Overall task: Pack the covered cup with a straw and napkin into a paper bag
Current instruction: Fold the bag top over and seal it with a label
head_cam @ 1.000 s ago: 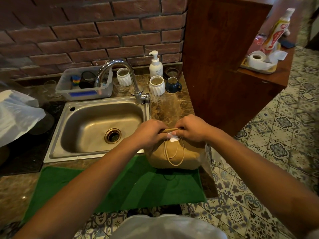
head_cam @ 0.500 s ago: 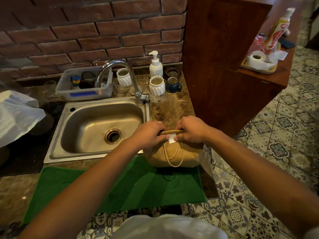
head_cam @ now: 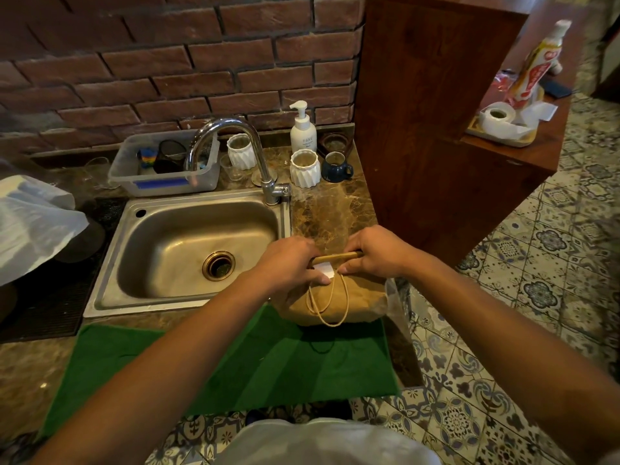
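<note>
Both forearms extended forward, converging; left hand (head_cam: 291,263) and right hand (head_cam: 375,252) curled, fingers pinching, knuckles up.

The light is warm and a bit dim. The shiny tap (head_cam: 231,142) and the sink (head_cam: 188,293) rim catch bright glints. The brick wall (head_cam: 167,62) bends at the edges (a wide lens does that). The arms near the bottom look soft and blurry.

Paper bag (head_cam: 335,302): brown kraft, upright at the far right edge of a green mat (head_cam: 235,367) beside the sink. Top folded over into a flat band; small white sticker (head_cam: 324,272) beneath the fold. Twine handle loops hang down the front. Contents hidden.
</note>
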